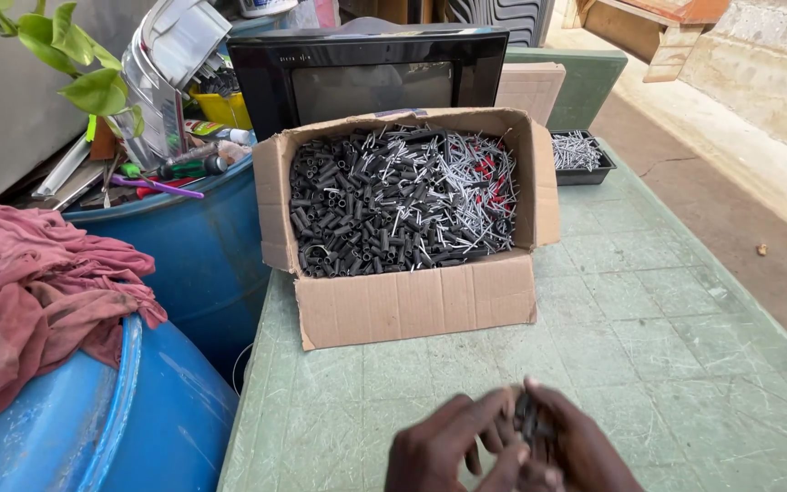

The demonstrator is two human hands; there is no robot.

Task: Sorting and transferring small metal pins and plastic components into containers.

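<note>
Black tube piece [528, 425] (small), pinched between left hand [444, 451], right hand [576, 446]

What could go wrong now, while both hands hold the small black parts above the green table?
1. The left hand and right hand pinch several small black tubes together; one could slip and roll off the green table.
2. The cardboard box seems to overhang the table's left edge beside the blue barrel, so a nudge might tip it.
</note>
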